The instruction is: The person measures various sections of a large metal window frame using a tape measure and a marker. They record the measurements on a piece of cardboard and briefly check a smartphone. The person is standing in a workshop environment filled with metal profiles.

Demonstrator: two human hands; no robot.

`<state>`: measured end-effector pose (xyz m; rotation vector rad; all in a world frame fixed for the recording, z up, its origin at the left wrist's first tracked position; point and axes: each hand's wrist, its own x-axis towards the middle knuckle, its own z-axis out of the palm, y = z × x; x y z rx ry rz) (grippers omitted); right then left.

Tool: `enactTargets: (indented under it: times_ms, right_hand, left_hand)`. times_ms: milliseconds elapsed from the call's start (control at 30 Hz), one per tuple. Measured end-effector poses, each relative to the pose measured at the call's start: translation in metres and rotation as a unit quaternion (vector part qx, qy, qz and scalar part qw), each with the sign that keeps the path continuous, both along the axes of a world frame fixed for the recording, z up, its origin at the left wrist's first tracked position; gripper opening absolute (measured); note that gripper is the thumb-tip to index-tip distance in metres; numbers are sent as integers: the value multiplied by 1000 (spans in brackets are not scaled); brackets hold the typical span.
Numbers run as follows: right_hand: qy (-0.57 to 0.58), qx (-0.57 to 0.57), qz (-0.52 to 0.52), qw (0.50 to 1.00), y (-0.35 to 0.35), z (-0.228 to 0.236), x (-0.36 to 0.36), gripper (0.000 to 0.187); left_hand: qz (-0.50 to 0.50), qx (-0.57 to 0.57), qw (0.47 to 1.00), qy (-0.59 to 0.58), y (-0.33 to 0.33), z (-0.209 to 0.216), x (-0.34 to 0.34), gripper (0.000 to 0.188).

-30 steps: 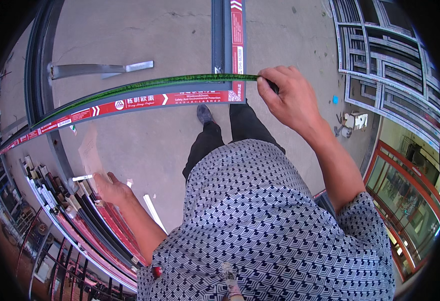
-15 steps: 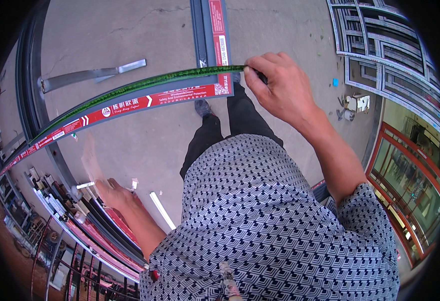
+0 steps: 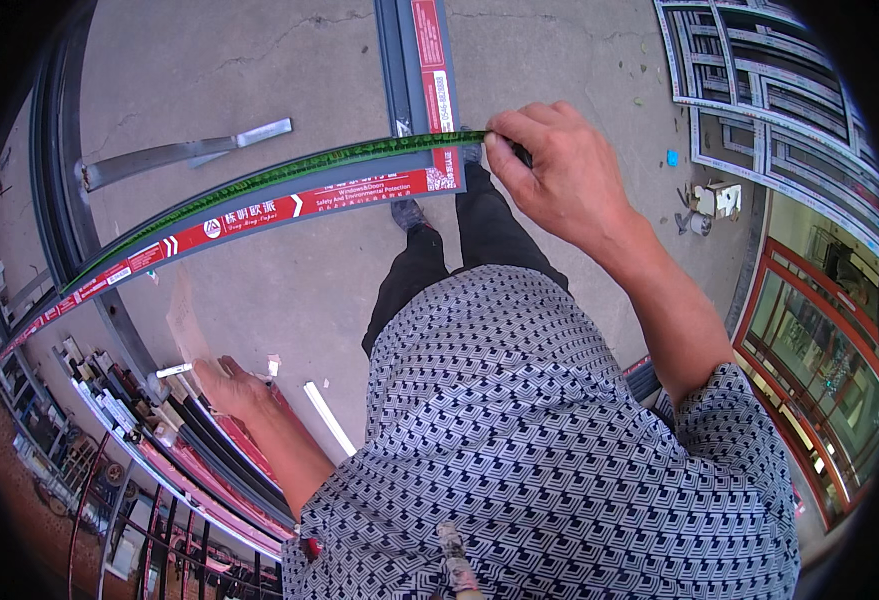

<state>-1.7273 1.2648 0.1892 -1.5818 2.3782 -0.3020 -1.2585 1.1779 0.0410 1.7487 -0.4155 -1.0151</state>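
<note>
A green tape measure blade (image 3: 259, 187) is stretched along a grey window-frame profile (image 3: 299, 188) with a red printed film strip. My right hand (image 3: 569, 180) pinches the blade's near-right end beside the frame's corner; a dark part shows under the palm. Leftward the blade runs to where the profile meets another dark profile (image 3: 54, 170). My left hand (image 3: 234, 390) is lower left, apart from the frame, its fingers curled. A short white piece (image 3: 174, 371) shows at its fingertips; what exactly it grips I cannot make out.
Long profiles (image 3: 189, 440) lie bundled at the lower left above a dark rack. A bent metal strip (image 3: 189, 150) lies inside the frame. Stacked white-edged frames (image 3: 759, 90) stand at the upper right, a red-framed window (image 3: 809, 350) below them. A white strip (image 3: 329, 418) lies on the floor.
Almost nothing differs. The view has shifted very slightly, and both hands keep their places, the right one still pinching the tape.
</note>
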Motion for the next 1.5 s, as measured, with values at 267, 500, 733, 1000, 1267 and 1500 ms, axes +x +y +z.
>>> enactTargets:
  times_ms: [267, 500, 733, 1000, 1267, 1500]
  right_hand:
    - [-8, -3, 4, 1000, 1, 1, -1, 17]
    - [-12, -5, 4, 1000, 1, 1, -1, 16]
    - [-30, -9, 6, 999, -1, 2, -1, 15]
    - [-102, -8, -8, 995, -9, -1, -18, 19]
    - [-249, 38, -78, 965, -29, 0, -55, 24]
    - [-126, 38, 31, 991, -37, 2, -78, 23]
  left_hand:
    - [1, 4, 1000, -6, -1, 3, -1, 61]
    - [6, 2, 1000, -5, -3, 2, -1, 61]
    - [8, -14, 1000, -22, -4, 7, 0, 63]
    - [52, -98, 993, -28, -10, 38, 5, 57]
    - [64, -177, 980, -67, -17, 77, -35, 50]
    - [80, -191, 975, -82, 3, 81, -66, 29]
